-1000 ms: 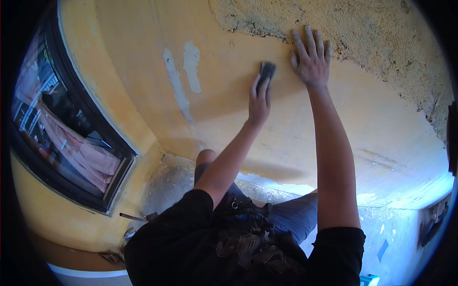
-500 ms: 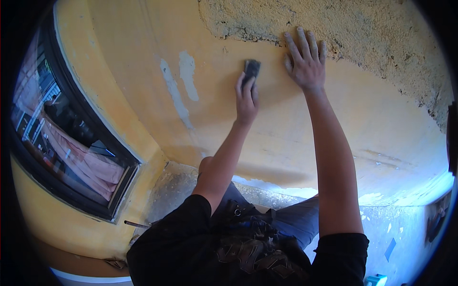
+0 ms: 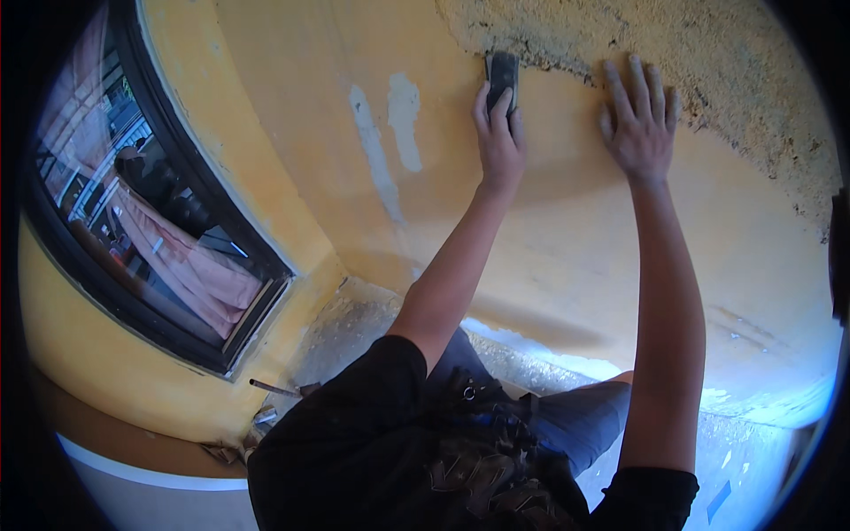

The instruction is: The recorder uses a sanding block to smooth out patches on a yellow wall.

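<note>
At one o'clock, the left hand (image 3: 501, 146) grips a dark, flat block (image 3: 504, 78), its fingers (image 3: 502, 104) closed around the lower part and the upper end left uncovered. That end reaches the lower edge of a rough, pitted patch (image 3: 611, 35), which spreads between one and two o'clock over the yellow wall (image 3: 549, 239). At two o'clock, the right hand (image 3: 641, 146) lies palm toward the wall, its fingers spread apart, their tips over the patch's border; it holds nothing.

Two pale, peeled strips (image 3: 405, 124) run down the wall between eleven and twelve o'clock, just left of the block. A dark-framed window (image 3: 150, 84) stands between nine and ten o'clock, with a pink curtain (image 3: 181, 261) behind its glass. A thin rod (image 3: 273, 387) juts out at eight o'clock, and a small blue piece (image 3: 719, 502) shows at four o'clock.
</note>
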Demonstrator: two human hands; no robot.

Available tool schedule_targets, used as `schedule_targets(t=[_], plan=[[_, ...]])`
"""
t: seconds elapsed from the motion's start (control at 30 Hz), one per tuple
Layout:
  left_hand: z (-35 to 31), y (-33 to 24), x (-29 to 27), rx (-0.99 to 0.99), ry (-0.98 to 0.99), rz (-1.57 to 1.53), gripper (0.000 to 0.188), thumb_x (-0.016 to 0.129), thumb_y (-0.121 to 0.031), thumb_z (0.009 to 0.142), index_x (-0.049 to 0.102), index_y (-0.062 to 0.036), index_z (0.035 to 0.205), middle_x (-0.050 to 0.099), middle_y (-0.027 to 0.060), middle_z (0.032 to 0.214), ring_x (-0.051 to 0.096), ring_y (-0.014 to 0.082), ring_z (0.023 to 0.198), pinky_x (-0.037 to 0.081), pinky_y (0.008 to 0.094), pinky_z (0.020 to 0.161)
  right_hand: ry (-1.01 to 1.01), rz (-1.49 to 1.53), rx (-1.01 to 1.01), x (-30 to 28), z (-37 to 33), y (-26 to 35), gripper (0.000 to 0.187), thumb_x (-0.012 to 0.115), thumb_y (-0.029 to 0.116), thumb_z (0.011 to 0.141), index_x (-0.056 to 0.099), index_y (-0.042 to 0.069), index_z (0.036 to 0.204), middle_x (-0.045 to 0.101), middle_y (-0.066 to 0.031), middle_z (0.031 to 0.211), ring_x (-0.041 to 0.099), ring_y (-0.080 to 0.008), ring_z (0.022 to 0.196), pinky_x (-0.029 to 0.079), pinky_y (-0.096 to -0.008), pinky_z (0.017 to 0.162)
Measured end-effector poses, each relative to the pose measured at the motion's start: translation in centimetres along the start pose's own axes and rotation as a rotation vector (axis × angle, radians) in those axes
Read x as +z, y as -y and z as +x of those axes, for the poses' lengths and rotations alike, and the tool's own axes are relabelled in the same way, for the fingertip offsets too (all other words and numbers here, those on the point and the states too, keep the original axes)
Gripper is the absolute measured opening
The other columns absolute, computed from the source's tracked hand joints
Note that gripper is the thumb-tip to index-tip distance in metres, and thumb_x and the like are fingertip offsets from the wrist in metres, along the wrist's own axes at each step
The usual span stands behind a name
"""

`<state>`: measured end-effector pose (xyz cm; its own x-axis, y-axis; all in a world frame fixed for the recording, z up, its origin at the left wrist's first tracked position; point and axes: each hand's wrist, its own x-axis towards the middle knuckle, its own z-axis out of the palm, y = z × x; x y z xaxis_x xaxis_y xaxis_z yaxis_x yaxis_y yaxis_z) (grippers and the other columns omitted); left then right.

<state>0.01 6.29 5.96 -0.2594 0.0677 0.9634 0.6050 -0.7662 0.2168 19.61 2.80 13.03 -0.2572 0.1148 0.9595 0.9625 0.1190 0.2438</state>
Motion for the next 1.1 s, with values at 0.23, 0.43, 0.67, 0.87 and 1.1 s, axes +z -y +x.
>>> schedule_targets(t=[0.23,0.43,0.67,0.87,1.1], plan=[[-5.8,0.1,0.2,0.069,0.048,-0.016,0.031,0.053,-0.006,0.093,0.051,0.0019,0.123,0.038,0.0271,0.132,0.047,0.0428,0.118,0.042,0.0450,0.096,0.008,-0.061,-0.004,1.1,-1.1,-0.3,0.054,0.051,0.040,0.089,0.040,0.036,0.142,0.039,0.0017,0.147,0.036,-0.0206,0.135,0.023,-0.0488,0.112],[-1.6,-1.0,0.1,0.021,0.042,0.060,0.032,0.056,-0.002,0.091,0.053,-0.0004,0.123,0.039,0.0275,0.133,0.047,0.0437,0.119,0.043,0.0433,0.099,0.024,-0.058,-0.013,0.6,0.4,0.0,0.056,0.053,0.040,0.088,0.039,0.036,0.142,0.036,0.0004,0.149,0.035,-0.0221,0.136,0.021,-0.0501,0.113],[-7.5,-0.6,-1.1,-0.005,0.158,-0.062,0.032,0.057,-0.002,0.090,0.053,-0.0018,0.122,0.039,0.0254,0.131,0.047,0.0426,0.118,0.043,0.0445,0.099,-0.027,0.008,0.005,0.6,-0.6,0.3,0.057,0.056,0.037,0.085,0.043,0.034,0.140,0.039,-0.0009,0.147,0.035,-0.0224,0.136,0.021,-0.0523,0.112],[-2.0,-4.6,-1.2,0.129,0.095,-0.155,0.030,0.058,-0.004,0.090,0.053,-0.0007,0.120,0.035,0.0232,0.133,0.049,0.0385,0.117,0.044,0.0421,0.096,-0.008,0.016,0.012,-0.1,-0.3,0.1,0.057,0.056,0.035,0.085,0.044,0.033,0.140,0.040,-0.0017,0.146,0.038,-0.0239,0.134,0.023,-0.0535,0.111],[-3.7,-0.6,-1.3,-0.105,0.118,0.042,0.033,0.065,-0.009,0.087,0.056,-0.0042,0.119,0.038,0.0208,0.130,0.050,0.0364,0.114,0.046,0.0417,0.094,0.010,0.005,0.004,0.3,-0.2,0.5,0.055,0.055,0.037,0.086,0.044,0.034,0.140,0.040,-0.0014,0.147,0.037,-0.0232,0.135,0.023,-0.0532,0.112]])
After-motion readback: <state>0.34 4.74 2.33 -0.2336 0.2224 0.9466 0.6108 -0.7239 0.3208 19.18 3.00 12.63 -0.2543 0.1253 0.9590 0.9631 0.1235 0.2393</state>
